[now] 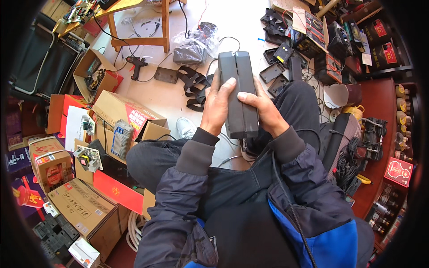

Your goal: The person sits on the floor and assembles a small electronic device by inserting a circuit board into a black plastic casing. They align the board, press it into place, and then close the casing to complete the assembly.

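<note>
Both my hands hold a long black plastic case (237, 71) upright over my lap, between my knees. A seam runs down its length, with a narrow gap showing near the top. My left hand (215, 107) grips its left side, and my right hand (264, 109) grips the right. Both thumbs press on the face close to the seam, while most of the other fingers are hidden behind the case. Cables run near its upper left and lower end; whether they join it I cannot tell.
On the floor ahead lie a black pistol-shaped tool (136, 64), black straps (191, 85), a plastic-wrapped dark box (190, 54) and black case parts (271, 71). Cardboard boxes (82, 205) crowd my left. A red-brown shelf (375, 102) and coiled black cables (346, 167) stand at right.
</note>
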{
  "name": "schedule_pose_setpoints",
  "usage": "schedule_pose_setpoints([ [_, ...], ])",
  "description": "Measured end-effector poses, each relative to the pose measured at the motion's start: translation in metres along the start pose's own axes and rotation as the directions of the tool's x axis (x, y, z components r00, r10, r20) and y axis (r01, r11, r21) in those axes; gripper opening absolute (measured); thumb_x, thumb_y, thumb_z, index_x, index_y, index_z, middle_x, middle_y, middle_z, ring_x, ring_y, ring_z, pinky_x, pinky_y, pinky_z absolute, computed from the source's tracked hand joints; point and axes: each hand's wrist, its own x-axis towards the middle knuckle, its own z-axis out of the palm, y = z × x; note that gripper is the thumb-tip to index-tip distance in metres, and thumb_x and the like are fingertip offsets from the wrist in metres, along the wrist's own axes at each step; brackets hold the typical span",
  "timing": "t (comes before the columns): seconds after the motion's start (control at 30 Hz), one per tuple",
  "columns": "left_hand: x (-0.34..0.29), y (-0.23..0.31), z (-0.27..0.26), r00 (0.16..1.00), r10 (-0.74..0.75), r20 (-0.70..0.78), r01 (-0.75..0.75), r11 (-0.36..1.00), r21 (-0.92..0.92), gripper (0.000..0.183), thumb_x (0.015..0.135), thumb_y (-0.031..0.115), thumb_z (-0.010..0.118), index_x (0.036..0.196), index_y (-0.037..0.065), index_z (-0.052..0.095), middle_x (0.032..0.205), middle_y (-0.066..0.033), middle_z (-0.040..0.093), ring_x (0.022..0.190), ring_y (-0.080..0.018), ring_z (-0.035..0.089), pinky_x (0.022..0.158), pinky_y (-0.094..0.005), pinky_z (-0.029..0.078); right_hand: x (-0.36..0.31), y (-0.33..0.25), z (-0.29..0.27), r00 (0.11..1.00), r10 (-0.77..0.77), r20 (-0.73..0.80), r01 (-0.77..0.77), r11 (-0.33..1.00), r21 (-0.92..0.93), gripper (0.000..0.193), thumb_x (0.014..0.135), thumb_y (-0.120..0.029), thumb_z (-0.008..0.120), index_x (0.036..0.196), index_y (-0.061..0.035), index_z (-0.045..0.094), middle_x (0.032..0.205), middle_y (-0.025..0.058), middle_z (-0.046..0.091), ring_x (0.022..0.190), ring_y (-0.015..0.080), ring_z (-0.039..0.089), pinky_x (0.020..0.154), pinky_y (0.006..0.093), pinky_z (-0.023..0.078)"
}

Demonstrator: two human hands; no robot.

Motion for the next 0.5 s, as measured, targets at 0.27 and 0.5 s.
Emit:
schedule_pose_setpoints([
  [0.27, -0.014, 0.014, -0.002, 0.978, 0.145, -0.149, 0.021, 0.644, 0.765, 0.110, 0.086, 0.069, 0.074, 0.165, 0.003, 0.036, 0.135, -0.0320, 0.044, 0.127, -0.0461, 0.054, 0.112, -0.0446, 0.046, 0.016, 0.042, -0.024, 0.916, 0.210, 0.342, -0.381, 0.724, 0.575, 0.040, 0.095, -0.021, 0.074, 0.126, 0.0038, 0.065, 0.115, 0.0182, 0.076, 0.098, 0.0269, 0.078, 0.092, 0.0406, 0.065],
  [0.5, -0.022, 0.042, 0.009, 0.943, 0.307, -0.131, -0.049, 0.517, 0.855, 0.103, 0.081, 0.064, 0.082, 0.158, 0.004, 0.049, 0.132, -0.0316, 0.050, 0.117, -0.0453, 0.064, 0.104, -0.0460, 0.052, 0.022, 0.058, -0.012, 0.941, 0.093, 0.325, -0.313, 0.606, 0.731, 0.040, 0.098, -0.025, 0.073, 0.126, 0.0016, 0.066, 0.116, 0.0177, 0.076, 0.101, 0.0272, 0.077, 0.094, 0.0419, 0.065],
])
